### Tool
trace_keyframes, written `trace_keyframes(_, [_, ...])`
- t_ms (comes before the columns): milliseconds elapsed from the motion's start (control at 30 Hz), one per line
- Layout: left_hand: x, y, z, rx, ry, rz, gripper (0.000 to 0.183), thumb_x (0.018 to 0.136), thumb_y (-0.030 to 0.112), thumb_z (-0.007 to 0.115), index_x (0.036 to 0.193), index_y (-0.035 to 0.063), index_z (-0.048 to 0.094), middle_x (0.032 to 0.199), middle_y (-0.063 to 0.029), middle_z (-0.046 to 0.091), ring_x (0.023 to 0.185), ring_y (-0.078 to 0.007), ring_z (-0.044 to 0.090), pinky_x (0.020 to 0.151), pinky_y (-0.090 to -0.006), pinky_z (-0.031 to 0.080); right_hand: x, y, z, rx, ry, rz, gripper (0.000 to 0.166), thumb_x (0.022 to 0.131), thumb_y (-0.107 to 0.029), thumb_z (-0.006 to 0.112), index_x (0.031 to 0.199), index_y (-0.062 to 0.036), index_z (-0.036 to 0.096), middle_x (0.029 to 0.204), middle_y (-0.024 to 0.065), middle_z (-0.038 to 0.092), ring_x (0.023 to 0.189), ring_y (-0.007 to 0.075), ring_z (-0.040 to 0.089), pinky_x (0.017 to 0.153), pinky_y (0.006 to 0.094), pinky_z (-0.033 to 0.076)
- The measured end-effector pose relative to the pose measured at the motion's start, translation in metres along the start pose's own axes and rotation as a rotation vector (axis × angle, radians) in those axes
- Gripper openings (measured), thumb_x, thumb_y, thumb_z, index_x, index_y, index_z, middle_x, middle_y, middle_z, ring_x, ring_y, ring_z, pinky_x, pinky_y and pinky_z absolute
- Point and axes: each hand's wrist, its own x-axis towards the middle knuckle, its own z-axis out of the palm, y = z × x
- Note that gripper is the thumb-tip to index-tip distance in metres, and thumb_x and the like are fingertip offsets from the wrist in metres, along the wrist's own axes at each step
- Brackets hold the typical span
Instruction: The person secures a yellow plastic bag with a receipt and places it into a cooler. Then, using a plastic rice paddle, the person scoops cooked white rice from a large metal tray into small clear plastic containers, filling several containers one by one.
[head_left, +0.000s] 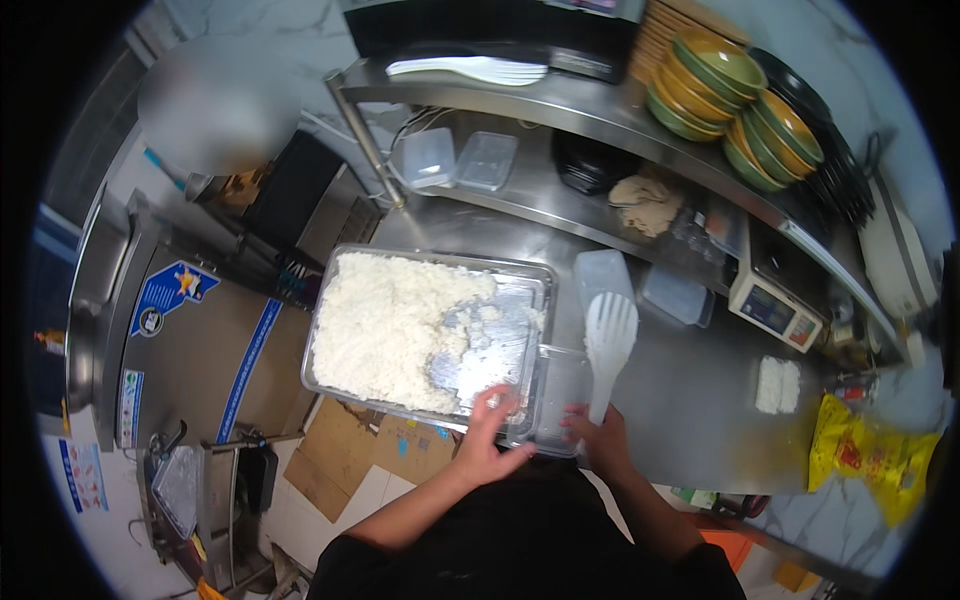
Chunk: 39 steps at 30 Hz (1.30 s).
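A large metal tray (547, 292) lies before me, its left part covered with cooked white rice (382, 322) and its right part mostly bare metal. Over the tray's lower right corner and the counter sits a clear plastic container (561, 382). My left hand (491, 439) is spread beside the container's left edge, fingers apart. In my right hand (604, 442) is the handle of a white slotted rice paddle (611, 337), its head pointing away from me; the fingers are near the container's right edge. Behind the paddle stands a stack of translucent containers (600, 274).
Further plastic containers (675, 294), a scale (776, 307) and a container of white rice (778, 385) rest on the steel counter. A yellow bag (862, 454) is at right. The steel shelf (600, 112) behind holds stacked bowls (701, 86) and another white utensil (469, 70).
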Motion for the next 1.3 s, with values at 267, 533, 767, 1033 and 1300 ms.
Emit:
trace_keyframes(267, [-0.026, -0.074, -0.1, -1.272, 0.121, -0.908, 0.046, 0.09, 0.016, 0.057, 0.134, 0.0057, 0.048, 0.132, -0.0215, 0.056, 0.12, -0.0367, 0.057, 0.1, -0.0541, 0.048, 0.053, 0.01, 0.113, -0.348, -0.293, -0.008, 0.031, 0.093, -0.028, 0.069, 0.11, -0.0033, 0.065, 0.081, 0.003, 0.066, 0.069, 0.0101, 0.062, 0.061, 0.0259, 0.05])
trace_keyframes(533, [-0.098, -0.186, -0.309, -0.228, 0.809, -0.832, 0.033, 0.099, 0.037, 0.057, 0.097, 0.0059, 0.067, 0.098, -0.0039, 0.066, 0.098, -0.0162, 0.059, 0.09, -0.0311, 0.045, 0.103, -0.006, 0.02, -0.859, -0.168, 0.384, 0.032, 0.094, -0.038, 0.067, 0.092, -0.0064, 0.069, 0.063, 0.0007, 0.057, 0.05, 0.0084, 0.051, 0.046, 0.026, 0.042])
trace_keyframes(767, [-0.071, -0.27, -0.427, -0.495, 0.707, -0.832, 0.032, 0.099, 0.029, 0.058, 0.085, 0.0015, 0.068, 0.107, -0.0075, 0.067, 0.102, -0.0207, 0.058, 0.096, -0.0317, 0.041, 0.202, -0.001, 0.124, -0.907, -0.389, 0.346, 0.044, 0.094, -0.047, 0.064, 0.078, -0.006, 0.063, 0.058, -0.0003, 0.053, 0.044, 0.0084, 0.047, 0.041, 0.0257, 0.035])
trace_keyframes(1033, [-0.033, -0.255, -0.425, -0.729, 0.697, -0.874, 0.024, 0.099, 0.019, 0.055, 0.1, -0.0015, 0.066, 0.109, -0.0107, 0.069, 0.103, -0.0219, 0.062, 0.094, -0.0318, 0.046, 0.2, 0.044, 0.163, -0.59, -0.337, 0.389, 0.041, 0.096, -0.041, 0.065, 0.074, -0.0066, 0.061, 0.055, -0.001, 0.05, 0.04, 0.0078, 0.041, 0.039, 0.0256, 0.03])
trace_keyframes(1300, [-0.059, -0.14, -0.422, -0.513, 0.058, -0.997, 0.05, 0.079, -0.012, 0.055, 0.126, 0.0041, 0.061, 0.111, -0.012, 0.07, 0.096, -0.0208, 0.065, 0.085, -0.0317, 0.053, 0.15, 0.063, 0.153, -0.319, -0.297, 0.303, 0.034, 0.098, -0.032, 0.063, 0.077, -0.0057, 0.06, 0.056, -0.0002, 0.051, 0.04, 0.0083, 0.04, 0.039, 0.0258, 0.032])
